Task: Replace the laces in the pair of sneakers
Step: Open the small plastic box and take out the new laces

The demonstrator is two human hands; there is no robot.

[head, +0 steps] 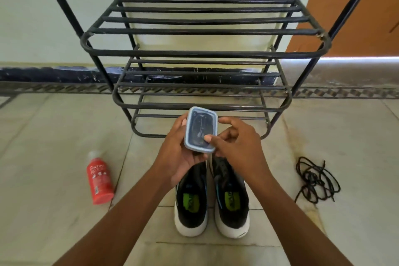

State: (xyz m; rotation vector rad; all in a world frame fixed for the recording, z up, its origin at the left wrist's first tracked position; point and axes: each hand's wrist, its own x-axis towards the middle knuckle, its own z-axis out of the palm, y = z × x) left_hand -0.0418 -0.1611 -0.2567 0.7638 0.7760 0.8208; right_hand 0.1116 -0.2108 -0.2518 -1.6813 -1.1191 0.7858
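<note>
Your left hand (180, 153) cradles the small blue-lidded clear plastic box (200, 129) above the black white-soled sneakers (211, 198); your right hand (235, 140) pinches its lid edge, apparently to open it. Black laces (316, 181) lie well apart.

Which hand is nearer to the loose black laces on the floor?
Right. The right hand is on the box's side facing the black laces, which lie on the floor farther right; the left hand grips the box's opposite side.

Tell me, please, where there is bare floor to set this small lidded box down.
Bare floor lies between the red bottle and the sneakers, and between the sneakers and the loose black laces. It is crowded between the sneakers' toes and the shoe rack.
</note>
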